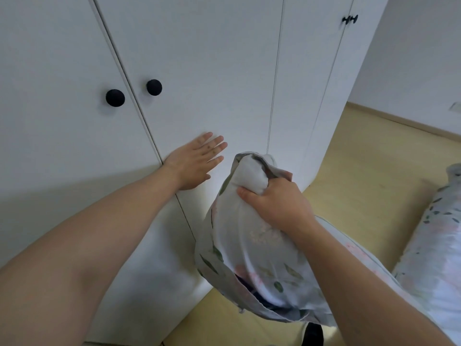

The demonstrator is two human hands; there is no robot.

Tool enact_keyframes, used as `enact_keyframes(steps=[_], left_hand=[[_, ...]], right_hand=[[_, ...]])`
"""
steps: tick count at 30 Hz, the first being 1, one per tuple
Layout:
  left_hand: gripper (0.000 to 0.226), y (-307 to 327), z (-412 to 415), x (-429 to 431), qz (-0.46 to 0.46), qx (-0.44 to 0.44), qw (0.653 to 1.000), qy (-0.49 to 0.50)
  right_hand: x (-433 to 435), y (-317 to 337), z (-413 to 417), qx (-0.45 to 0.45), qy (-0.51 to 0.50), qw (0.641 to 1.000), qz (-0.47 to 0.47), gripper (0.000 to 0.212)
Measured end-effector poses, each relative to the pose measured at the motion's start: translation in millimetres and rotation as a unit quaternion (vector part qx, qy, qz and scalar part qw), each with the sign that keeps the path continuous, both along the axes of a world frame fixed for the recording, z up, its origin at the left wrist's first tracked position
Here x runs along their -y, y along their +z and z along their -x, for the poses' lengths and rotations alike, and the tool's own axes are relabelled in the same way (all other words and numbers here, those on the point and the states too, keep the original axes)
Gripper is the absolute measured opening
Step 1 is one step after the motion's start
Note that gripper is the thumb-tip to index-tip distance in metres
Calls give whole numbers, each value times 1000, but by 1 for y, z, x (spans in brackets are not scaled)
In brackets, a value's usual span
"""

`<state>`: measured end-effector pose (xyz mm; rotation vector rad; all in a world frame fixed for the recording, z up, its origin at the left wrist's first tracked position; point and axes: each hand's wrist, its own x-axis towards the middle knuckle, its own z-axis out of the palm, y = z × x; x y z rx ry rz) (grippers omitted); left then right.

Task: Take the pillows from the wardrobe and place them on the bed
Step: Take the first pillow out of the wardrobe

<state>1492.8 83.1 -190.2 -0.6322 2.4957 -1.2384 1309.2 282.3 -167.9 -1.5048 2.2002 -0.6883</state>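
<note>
Head cam: L hand [193, 166] flat on white wardrobe door [212, 83], fingers spread. R hand [274, 201] clamped on top end of floral pillow [239, 245], hanging beside wardrobe. 2nd pillow [439, 245] lying far right.

I can't find any words, numbers, labels or signs to read here. The tall white wardrobe doors [199, 71] are plain, and the soft grey pillow with green leaves and pink flowers [249, 245] shows only its pattern.
</note>
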Motion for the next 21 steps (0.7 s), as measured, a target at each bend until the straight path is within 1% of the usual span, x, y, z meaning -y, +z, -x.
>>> enact_keyframes(steps=[3,6,9,11,12,13,15,16,17,18,21], left_hand=[[67,0,1,0,3,2,1000,10],[68,1,6,-5,-6,-24,999,34],[66,-3,19,-15,-75,-100,990,60],[74,-4,39,-26,-175,-168,967,80],[79,-3,54,-34,-251,-209,940,94],[80,0,72,-42,-345,-261,894,113],[79,11,111,-56,-514,-366,764,138],[80,17,134,-60,-567,-392,712,135],[82,23,156,-64,-604,-397,679,130],[84,28,178,-65,-630,-390,660,123],[89,38,249,-66,-681,-328,645,111]], right_hand=[[1,0,5,6,-5,1000,-1,56],[1,2,14,14,-12,1000,-5,55],[-1,5,31,18,-21,1000,-3,55],[0,5,49,18,-35,999,6,54],[1,4,59,14,-44,999,12,55],[1,2,71,11,-54,998,18,55],[1,0,95,12,-77,997,28,57],[0,0,108,14,-90,995,37,58],[-2,-1,122,14,-103,994,44,59],[-5,-1,134,12,-113,992,50,59],[-17,-2,182,27,-163,983,80,56]])
